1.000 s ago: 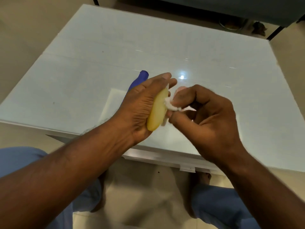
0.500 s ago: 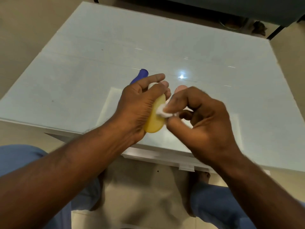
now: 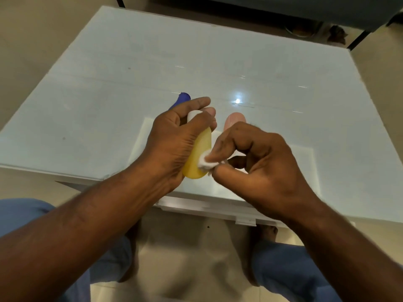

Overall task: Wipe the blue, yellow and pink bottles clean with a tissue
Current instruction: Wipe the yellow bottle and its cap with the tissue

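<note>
Nearest the camera, blue trouser legs point(image 3: 290, 271) are seen at the bottom corners, with bare feet on the beige floor point(image 3: 187, 253) between them. Two bare forearms are extended up from the lower edge toward the near rim of the pale, glossy surface point(image 3: 109, 88).

Above that rim, the yellow bottle point(image 3: 199, 159) is gripped by the left hand point(image 3: 174, 140) — the fingers are curled round its upper part and white cap, while the rounded bottom end is left exposed and pointed toward the camera. The bottle is held tilted, lifted off the surface.

Just to its right, a small wad of white tissue point(image 3: 206, 162) is pinched between the thumb and fingertips of the right hand point(image 3: 261, 164), the remaining fingers being curled in. The tissue is pressed against the lower right side of the yellow bottle, so both hands are closed on something.

Farther back, the pink bottle point(image 3: 234, 120) is partly hidden behind the right hand's knuckles; only its rounded upper end is shown, and whether it stands or lies cannot be told. Beyond the left hand's fingers, a tip of the blue bottle point(image 3: 182, 100) is visible, the rest being covered.

Farther still, a bright light reflection point(image 3: 237, 100) is caught on the surface. At the far edge, dark furniture point(image 3: 283, 9) is seen — its details are too dim to make out.
</note>
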